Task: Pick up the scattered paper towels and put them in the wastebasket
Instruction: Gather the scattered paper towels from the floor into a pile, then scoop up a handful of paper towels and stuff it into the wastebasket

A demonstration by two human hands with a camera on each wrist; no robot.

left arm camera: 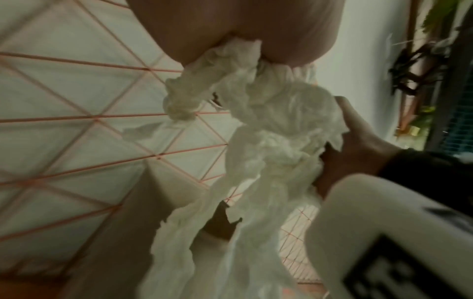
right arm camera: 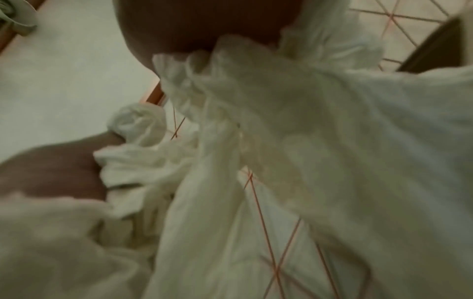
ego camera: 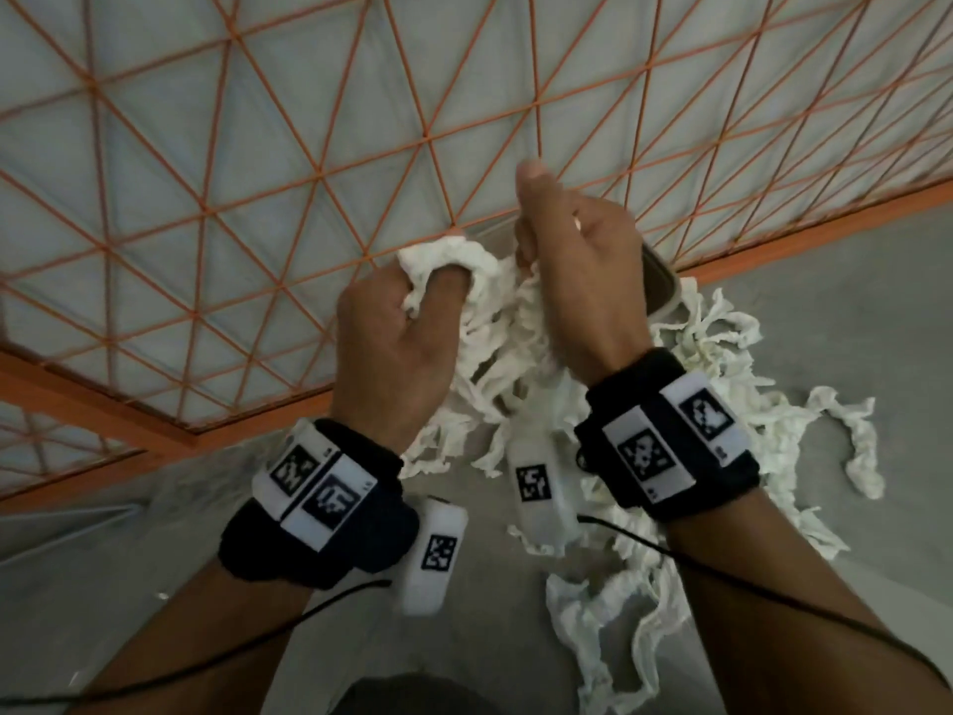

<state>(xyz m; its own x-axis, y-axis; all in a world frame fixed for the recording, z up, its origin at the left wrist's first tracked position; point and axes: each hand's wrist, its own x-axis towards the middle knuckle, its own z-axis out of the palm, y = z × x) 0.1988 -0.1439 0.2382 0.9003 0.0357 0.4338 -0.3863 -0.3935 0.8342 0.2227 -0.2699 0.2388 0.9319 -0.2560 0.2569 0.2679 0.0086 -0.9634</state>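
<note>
Hands both clenching one tangled bunch of white crumpled paper towel strips (ego camera: 490, 322): left hand (ego camera: 397, 348) curling fingers into the upper wad, right hand (ego camera: 582, 281) pinching the strands beside it, thumb raised. Hanging in long trailing ribbons from the two fists, above more white shredded paper towels scattered on the grey floor (ego camera: 722, 430). Holding the bunch over what looks like the grey rim of a wastebasket (ego camera: 665, 291), mostly hidden behind the right hand, next to an orange wire lattice panel (ego camera: 258, 172). Risking, judging from here, loose tails slipping free or draping outside the rim on release, dangling strands snagging on the lattice wires, thin wet-looking strips tearing under pulling.
</note>
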